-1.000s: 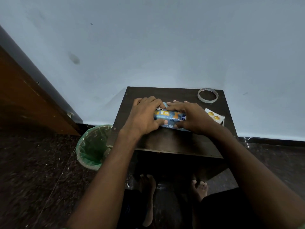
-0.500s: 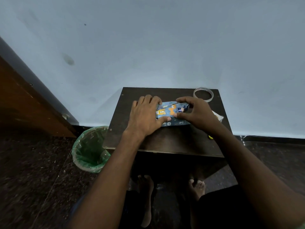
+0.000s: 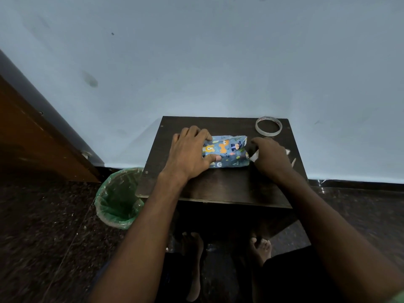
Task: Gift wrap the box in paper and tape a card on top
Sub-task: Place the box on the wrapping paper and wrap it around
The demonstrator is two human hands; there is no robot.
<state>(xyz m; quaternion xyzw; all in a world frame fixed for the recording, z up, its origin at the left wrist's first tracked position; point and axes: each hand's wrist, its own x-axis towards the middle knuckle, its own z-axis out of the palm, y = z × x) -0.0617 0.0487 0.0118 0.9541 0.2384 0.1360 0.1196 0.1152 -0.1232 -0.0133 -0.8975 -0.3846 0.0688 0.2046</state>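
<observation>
Box (image 3: 226, 153) wrapped in blue cartoon-print paper is lying on a small dark wooden table (image 3: 223, 186), towards the far middle of the tabletop. Left hand (image 3: 189, 153) is lying over the left end of the box, fingers curving over its far edge and thumb pressing along the near side, holding it down. Right hand (image 3: 270, 157) is sitting at the right end of the box, where the paper is standing open in a loose fold; its fingers are curled inward at the paper's edge, and a small white corner is showing beside them, but whether they are actually pinching the paper cannot be told. Roll of clear tape (image 3: 268, 126) is lying flat at the far right corner of the table, apart from the box. Bin with a green liner (image 3: 118, 199) is standing on the dark floor just left of the table. Bare feet are showing beneath the table's near edge
</observation>
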